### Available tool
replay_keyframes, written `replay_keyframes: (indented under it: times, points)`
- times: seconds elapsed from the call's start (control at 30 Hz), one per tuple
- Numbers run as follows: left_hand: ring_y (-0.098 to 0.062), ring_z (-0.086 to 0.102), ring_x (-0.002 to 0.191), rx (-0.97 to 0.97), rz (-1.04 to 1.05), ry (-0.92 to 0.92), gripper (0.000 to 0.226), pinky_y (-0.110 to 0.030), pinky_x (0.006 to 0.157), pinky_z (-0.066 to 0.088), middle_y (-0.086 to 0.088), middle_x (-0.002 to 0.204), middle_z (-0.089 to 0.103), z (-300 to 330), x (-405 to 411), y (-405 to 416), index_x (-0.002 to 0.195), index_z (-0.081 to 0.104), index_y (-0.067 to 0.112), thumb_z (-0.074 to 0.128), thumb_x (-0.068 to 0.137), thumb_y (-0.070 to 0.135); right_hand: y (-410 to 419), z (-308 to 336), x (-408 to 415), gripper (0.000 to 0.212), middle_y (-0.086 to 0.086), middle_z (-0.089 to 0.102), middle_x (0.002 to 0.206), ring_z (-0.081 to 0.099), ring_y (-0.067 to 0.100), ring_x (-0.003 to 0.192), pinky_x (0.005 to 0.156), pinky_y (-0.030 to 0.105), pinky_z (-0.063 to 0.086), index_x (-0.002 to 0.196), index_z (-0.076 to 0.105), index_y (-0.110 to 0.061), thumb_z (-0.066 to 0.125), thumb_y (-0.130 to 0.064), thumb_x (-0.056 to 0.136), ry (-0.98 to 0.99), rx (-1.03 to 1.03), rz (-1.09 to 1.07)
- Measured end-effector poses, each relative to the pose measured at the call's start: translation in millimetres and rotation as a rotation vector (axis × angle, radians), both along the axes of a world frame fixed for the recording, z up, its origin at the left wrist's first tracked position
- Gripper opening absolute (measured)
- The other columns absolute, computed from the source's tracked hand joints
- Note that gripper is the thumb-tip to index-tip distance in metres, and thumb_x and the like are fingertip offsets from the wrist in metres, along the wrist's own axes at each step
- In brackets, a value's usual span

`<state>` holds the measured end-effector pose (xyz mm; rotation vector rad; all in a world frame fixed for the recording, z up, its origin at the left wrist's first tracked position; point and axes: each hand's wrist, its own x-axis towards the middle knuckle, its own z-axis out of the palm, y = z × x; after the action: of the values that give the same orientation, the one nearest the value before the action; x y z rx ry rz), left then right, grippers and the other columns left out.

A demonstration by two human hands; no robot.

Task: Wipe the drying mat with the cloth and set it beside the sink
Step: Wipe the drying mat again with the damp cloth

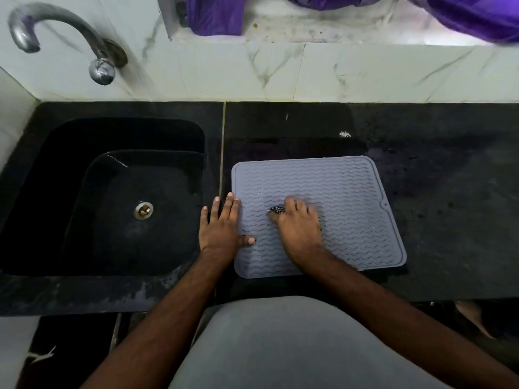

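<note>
A grey ribbed drying mat (pixel 345 189) lies flat on the black counter (pixel 449 220), just right of the sink (pixel 120 197). My right hand (pixel 299 228) is on the middle of the mat with its fingers curled over a small black-and-white checked cloth (pixel 276 210). Only a corner of that cloth shows by my thumb and a sliver at the hand's right side. My left hand (pixel 222 226) lies flat with straight fingers across the mat's left edge, the thumb on the mat and the outer fingers on the counter.
A chrome tap (pixel 64 37) curves over the sink from the tiled back wall. Purple fabric (pixel 216 15) hangs on the ledge behind. The counter's front edge runs just below the mat, and my body stands close against it.
</note>
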<state>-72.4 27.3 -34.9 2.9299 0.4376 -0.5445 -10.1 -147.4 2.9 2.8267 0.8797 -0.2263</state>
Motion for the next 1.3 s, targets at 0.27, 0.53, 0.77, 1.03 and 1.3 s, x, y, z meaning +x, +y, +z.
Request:
replay_keyframes:
  times: [0.27,0.53,0.77,1.03,1.3]
  points:
    - [-0.023,-0.015,0.155,0.046,0.029,0.038,0.109,-0.053,0.125,-0.003,0.006,0.168,-0.015,6.8,2.0,-7.7,0.161,-0.009,0.024,0.051,0.086,0.075,-39.0,4.8,18.3,0.046,0.006,0.043,0.121,0.043,0.026,0.114,0.092,0.043,0.041,0.139,0.051,-0.043,0.059,-0.025,0.097,0.017,-0.018,-0.019]
    - [-0.027,-0.017,0.154,0.217,0.023,0.188,0.111,-0.051,0.124,-0.007,-0.004,0.169,-0.012,28.5,17.6,-27.8,0.160,-0.009,0.014,0.056,0.089,0.068,-71.5,7.1,35.5,0.044,0.003,0.042,0.122,0.042,0.025,0.116,0.096,0.041,0.038,0.137,0.052,-0.047,0.052,-0.024,0.100,0.016,-0.005,-0.059]
    - [-0.030,-0.016,0.154,0.224,0.058,0.284,0.113,-0.054,0.123,-0.006,-0.005,0.169,-0.011,39.1,29.8,-38.2,0.160,-0.007,0.012,0.065,0.088,0.059,-99.1,4.9,46.3,0.046,0.003,0.041,0.121,0.041,0.025,0.114,0.095,0.041,0.039,0.137,0.052,-0.048,0.055,-0.024,0.098,0.015,-0.012,-0.102]
    - [-0.033,-0.010,0.155,0.212,0.063,0.262,0.119,-0.056,0.123,-0.001,-0.009,0.170,-0.003,39.2,39.8,-38.9,0.160,0.001,0.011,0.077,0.080,0.054,-131.5,5.4,58.0,0.045,0.003,0.041,0.124,0.042,0.025,0.117,0.096,0.041,0.038,0.138,0.052,-0.047,0.051,-0.025,0.099,0.007,0.007,-0.136]
    - [-0.030,-0.009,0.155,0.087,0.106,0.163,0.116,-0.057,0.124,0.001,-0.001,0.170,0.001,25.8,29.4,-24.2,0.160,0.009,0.019,0.081,0.076,0.051,-166.4,-1.5,72.7,0.044,0.002,0.041,0.125,0.041,0.025,0.118,0.096,0.040,0.036,0.137,0.051,-0.053,0.045,-0.028,0.102,-0.020,0.006,-0.160]
